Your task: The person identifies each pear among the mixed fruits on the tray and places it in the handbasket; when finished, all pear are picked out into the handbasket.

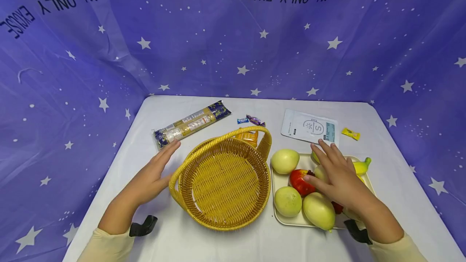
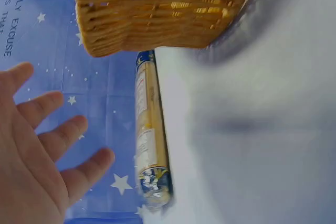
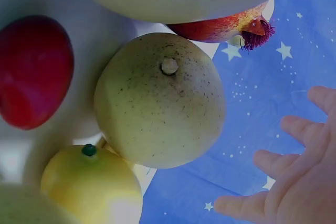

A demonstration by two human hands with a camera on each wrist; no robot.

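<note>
A golden wicker basket (image 1: 225, 189) with a looped handle stands on the table, nothing inside it. My left hand (image 1: 147, 181) is just left of the basket, fingers extended and holding nothing; the left wrist view shows the palm (image 2: 29, 166) with spread fingers. Over the fruit tray (image 1: 291, 220) hovers my right hand (image 1: 340, 181), its fingers straight and apart. Under and around it lie a red pomegranate (image 1: 300, 182), several pale green fruits (image 1: 319, 211) and a banana (image 1: 361, 167), partly hidden by the hand. A dark red fruit (image 3: 34, 72) and a yellow one (image 3: 94, 187) show in the right wrist view.
Behind the basket lie a long noodle packet (image 1: 193, 123), a blue sweet (image 1: 242, 120), a purple-wrapped sweet (image 1: 256, 120) and an orange packet (image 1: 249, 137). A white pouch (image 1: 309, 126) and a yellow sweet (image 1: 351, 134) lie behind the tray. Starry purple cloth (image 1: 240, 51) encloses the table.
</note>
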